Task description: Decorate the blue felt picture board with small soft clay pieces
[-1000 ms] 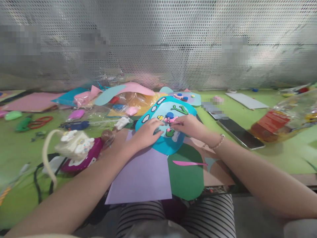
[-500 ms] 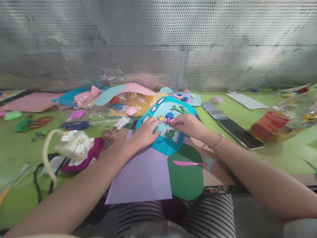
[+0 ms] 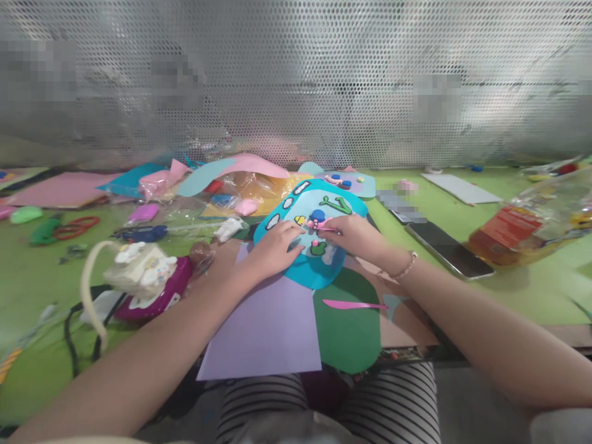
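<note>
A bright blue craft sheet [image 3: 303,279] with a pale blue middle lies before me. On it are white cloud shapes with black outlines, green plant-like pieces [image 3: 318,248], a small yellow figure [image 3: 300,220] and a pink figure with a blue round top [image 3: 317,215]. My left hand [image 3: 276,248] rests on the sheet's left side, fingers stretched beside the figures, holding nothing. The fingers of my right hand [image 3: 354,237] are pinched round a thin pink stick-like tool [image 3: 327,229], its tip at the pink figure. The fingertips partly hide that figure.
Purple paper [image 3: 263,333], a green sheet [image 3: 346,333] and a pink plastic knife [image 3: 354,304] lie nearest me. At left are a white-and-purple device [image 3: 152,277] and red-handled scissors [image 3: 76,228]. A phone [image 3: 448,250] and a bottle of amber liquid [image 3: 509,234] are at right.
Both hands stay almost in place over the blue sheet. Only slight finger movement of the right hand shows at the pink figure.
</note>
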Demonstrator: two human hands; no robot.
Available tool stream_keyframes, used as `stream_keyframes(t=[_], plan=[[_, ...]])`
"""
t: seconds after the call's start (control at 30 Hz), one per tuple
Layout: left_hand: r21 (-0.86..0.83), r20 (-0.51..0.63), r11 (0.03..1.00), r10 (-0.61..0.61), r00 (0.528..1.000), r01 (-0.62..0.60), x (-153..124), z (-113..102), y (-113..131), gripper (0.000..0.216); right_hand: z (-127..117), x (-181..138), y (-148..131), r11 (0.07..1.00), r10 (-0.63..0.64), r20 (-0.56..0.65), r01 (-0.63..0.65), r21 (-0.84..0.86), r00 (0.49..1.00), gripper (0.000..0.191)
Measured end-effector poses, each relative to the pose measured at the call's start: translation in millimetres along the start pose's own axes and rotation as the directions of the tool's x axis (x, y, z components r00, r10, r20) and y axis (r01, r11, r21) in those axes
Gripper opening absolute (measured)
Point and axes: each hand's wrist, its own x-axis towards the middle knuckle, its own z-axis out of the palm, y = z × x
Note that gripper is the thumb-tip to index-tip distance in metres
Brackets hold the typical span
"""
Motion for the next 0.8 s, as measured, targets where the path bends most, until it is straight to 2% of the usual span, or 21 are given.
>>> stream_keyframes(t=[0.23,0.4,0.63,0.8], plan=[[0.1,-0.157,0.988,-0.102,0.982,0.118,-1.2,7.1,-16.9,0.028,1.0,0.8,0.9,0.997,-0.071,-0.048,0.069,-0.039,0.996,0.023],[0.159,-0.167,0.979,-0.099,0.981,0.126,-1.7,9.2,-19.3,0.026,0.7,0.6,0.0,0.996,-0.07,-0.038,0.068,-0.058,0.997,0.021],[0.142,-0.163,0.987,-0.053,0.985,0.076,-0.4,5.9,-18.3,0.022,-0.1,0.4,-0.4,0.995,-0.084,-0.044,0.082,-0.054,0.995,0.025],[0.174,-0.221,0.977,-0.082,0.972,0.122,-0.1,2.0,-18.9,0.036,-2.1,-0.4,-1.9,0.996,-0.06,-0.042,0.057,-0.064,0.997,0.034]])
